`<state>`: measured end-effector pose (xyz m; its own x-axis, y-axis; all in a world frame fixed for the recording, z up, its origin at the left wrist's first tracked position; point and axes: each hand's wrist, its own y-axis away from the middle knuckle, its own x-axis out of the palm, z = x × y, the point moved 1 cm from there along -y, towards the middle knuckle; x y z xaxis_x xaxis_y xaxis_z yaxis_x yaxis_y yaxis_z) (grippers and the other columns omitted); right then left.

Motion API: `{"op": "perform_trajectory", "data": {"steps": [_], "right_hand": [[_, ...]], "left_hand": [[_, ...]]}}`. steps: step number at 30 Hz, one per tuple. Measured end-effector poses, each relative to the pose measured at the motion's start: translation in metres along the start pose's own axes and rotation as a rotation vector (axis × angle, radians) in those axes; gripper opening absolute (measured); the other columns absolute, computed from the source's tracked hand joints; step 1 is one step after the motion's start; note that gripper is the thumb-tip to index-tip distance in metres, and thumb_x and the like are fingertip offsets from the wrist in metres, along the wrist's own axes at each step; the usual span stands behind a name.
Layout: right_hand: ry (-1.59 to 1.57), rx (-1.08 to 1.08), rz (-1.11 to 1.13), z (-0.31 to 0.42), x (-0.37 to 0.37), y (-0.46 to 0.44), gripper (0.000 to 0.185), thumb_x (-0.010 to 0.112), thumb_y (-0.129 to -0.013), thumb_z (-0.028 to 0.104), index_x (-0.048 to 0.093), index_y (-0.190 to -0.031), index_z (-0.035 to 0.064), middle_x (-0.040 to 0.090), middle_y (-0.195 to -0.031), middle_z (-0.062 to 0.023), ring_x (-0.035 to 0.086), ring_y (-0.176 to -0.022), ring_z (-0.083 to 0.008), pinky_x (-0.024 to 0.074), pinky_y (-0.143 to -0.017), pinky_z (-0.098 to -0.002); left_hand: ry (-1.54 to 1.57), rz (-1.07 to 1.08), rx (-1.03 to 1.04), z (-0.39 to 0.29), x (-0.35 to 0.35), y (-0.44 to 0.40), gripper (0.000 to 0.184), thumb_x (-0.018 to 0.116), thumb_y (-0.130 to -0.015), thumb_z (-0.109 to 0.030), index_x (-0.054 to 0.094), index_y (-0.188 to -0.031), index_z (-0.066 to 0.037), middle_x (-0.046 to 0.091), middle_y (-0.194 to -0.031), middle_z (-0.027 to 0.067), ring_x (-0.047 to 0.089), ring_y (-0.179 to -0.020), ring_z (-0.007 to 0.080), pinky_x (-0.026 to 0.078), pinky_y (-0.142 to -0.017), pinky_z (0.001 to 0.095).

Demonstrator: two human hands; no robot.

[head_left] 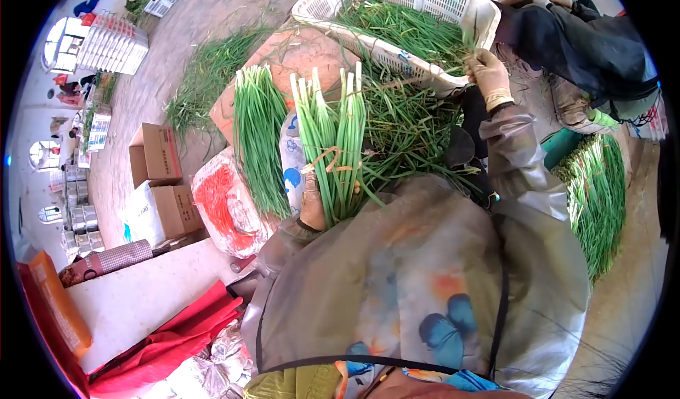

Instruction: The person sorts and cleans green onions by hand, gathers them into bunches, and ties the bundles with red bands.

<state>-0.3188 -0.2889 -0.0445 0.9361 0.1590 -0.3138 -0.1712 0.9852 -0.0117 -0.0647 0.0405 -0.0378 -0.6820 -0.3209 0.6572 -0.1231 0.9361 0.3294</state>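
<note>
I get a bright, evenly lit view, with daylight burning the arched windows (62, 43) at left to near white. The plastic smock (418, 278) throws a pale sheen back at me, strongest on the raised sleeve (520, 144). Shadows look soft; the dark jacket (588, 52) at upper right loses detail. I see the held stalks (352, 126) sharply, while the far background at left turns soft. My fisheye lens bows straight lines, with black corners and bluish fringing around the rim.
</note>
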Motion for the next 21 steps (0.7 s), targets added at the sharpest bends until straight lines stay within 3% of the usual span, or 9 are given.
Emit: {"op": "perform_trajectory", "data": {"steps": [2, 4, 6, 8, 10, 12, 17, 20, 21], "right_hand": [[0.085, 0.147, -0.110, -0.037, -0.014, -0.022, 0.026, 0.061, -0.081, 0.024, 0.062, -0.100, 0.0059, 0.064, -0.076, -0.0112, 0.062, -0.063, -0.0173, 0.0485, -0.058, -0.0296], [0.755, -0.001, -0.112, -0.020, -0.016, -0.012, 0.029, 0.057, -0.082, 0.024, 0.061, -0.104, 0.0053, 0.065, -0.091, -0.0164, 0.064, -0.083, -0.0268, 0.0489, -0.073, -0.0372], [1.140, 0.217, 0.307, -0.007, 0.000, -0.005, 0.049, 0.059, -0.078, 0.038, 0.052, -0.117, 0.0107, 0.061, -0.104, -0.0198, 0.057, -0.098, -0.0348, 0.0452, -0.083, -0.0400], [0.806, 0.045, 0.308, 0.051, 0.036, 0.038, 0.055, 0.065, -0.074, 0.039, 0.052, -0.118, 0.0075, 0.062, -0.098, -0.0188, 0.062, -0.090, -0.0298, 0.0479, -0.079, -0.0383], [0.005, 0.152, 0.675, 0.060, 0.080, 0.061, 0.048, 0.062, -0.081, 0.035, 0.050, -0.120, 0.0093, 0.061, -0.090, -0.0063, 0.058, -0.074, -0.0141, 0.0488, -0.063, -0.0273], [-0.125, 0.263, 0.801, 0.086, 0.111, 0.080, 0.040, 0.063, -0.082, 0.029, 0.054, -0.115, 0.0085, 0.061, -0.089, -0.0031, 0.055, -0.070, -0.0125, 0.0477, -0.058, -0.0265], [-0.205, -0.046, 0.793, 0.093, 0.144, 0.088, 0.026, 0.067, -0.079, 0.020, 0.058, -0.095, 0.0013, 0.060, -0.079, -0.0062, 0.055, -0.064, -0.0126, 0.0466, -0.054, -0.0274], [-0.232, -0.035, 0.868, 0.100, 0.142, 0.093, 0.028, 0.065, -0.081, 0.017, 0.058, -0.103, 0.0035, 0.059, -0.084, -0.0014, 0.051, -0.065, -0.0079, 0.0453, -0.054, -0.0216], [-0.305, 0.012, 0.851, 0.100, 0.139, 0.094, 0.027, 0.065, -0.081, 0.016, 0.058, -0.104, 0.0036, 0.059, -0.084, -0.0018, 0.052, -0.065, -0.0079, 0.0456, -0.054, -0.0215]], "left_hand": [[0.065, 0.009, -0.017, 0.000, -0.007, 0.001, 0.075, 0.042, -0.082, -0.062, 0.026, -0.134, -0.011, 0.050, -0.119, 0.0216, 0.058, -0.081, 0.0260, 0.050, -0.075, 0.0385], [0.097, -0.005, -0.031, 0.002, -0.011, 0.004, 0.076, 0.043, -0.081, -0.062, 0.025, -0.135, -0.012, 0.049, -0.121, 0.0223, 0.058, -0.081, 0.0261, 0.050, -0.075, 0.0386], [0.007, 0.009, 0.029, 0.002, -0.014, 0.002, 0.077, 0.043, -0.081, -0.063, 0.025, -0.135, -0.011, 0.050, -0.119, 0.0220, 0.058, -0.081, 0.0258, 0.050, -0.075, 0.0381], [0.034, 0.028, 0.014, 0.000, -0.013, -0.001, 0.076, 0.042, -0.081, -0.062, 0.025, -0.135, -0.011, 0.050, -0.118, 0.0221, 0.058, -0.082, 0.0257, 0.050, -0.076, 0.0379], [0.065, 0.037, -0.014, 0.002, -0.009, 0.000, 0.075, 0.041, -0.082, -0.062, 0.025, -0.135, -0.011, 0.050, -0.117, 0.0222, 0.058, -0.082, 0.0256, 0.050, -0.076, 0.0377], [-0.080, 0.058, 0.007, -0.004, 0.007, 0.000, 0.074, 0.041, -0.082, -0.062, 0.026, -0.135, -0.012, 0.050, -0.118, 0.0217, 0.057, -0.085, 0.0254, 0.049, -0.077, 0.0377], [-0.193, 0.157, 0.040, -0.014, 0.011, 0.003, 0.087, 0.057, -0.074, -0.060, 0.030, -0.133, -0.003, 0.054, -0.112, 0.0165, 0.058, -0.085, 0.0214, 0.048, -0.078, 0.0333], [-0.446, 0.082, -0.125, -0.027, 0.002, -0.008, 0.069, 0.068, -0.076, -0.030, 0.037, -0.128, 0.003, 0.054, -0.114, 0.0164, 0.057, -0.091, 0.0231, 0.047, -0.083, 0.0328], [-0.263, -0.087, -0.010, -0.020, 0.006, -0.005, 0.062, 0.068, -0.076, -0.023, 0.041, -0.125, 0.004, 0.058, -0.106, 0.0161, 0.058, -0.089, 0.0244, 0.048, -0.080, 0.0320]]}}
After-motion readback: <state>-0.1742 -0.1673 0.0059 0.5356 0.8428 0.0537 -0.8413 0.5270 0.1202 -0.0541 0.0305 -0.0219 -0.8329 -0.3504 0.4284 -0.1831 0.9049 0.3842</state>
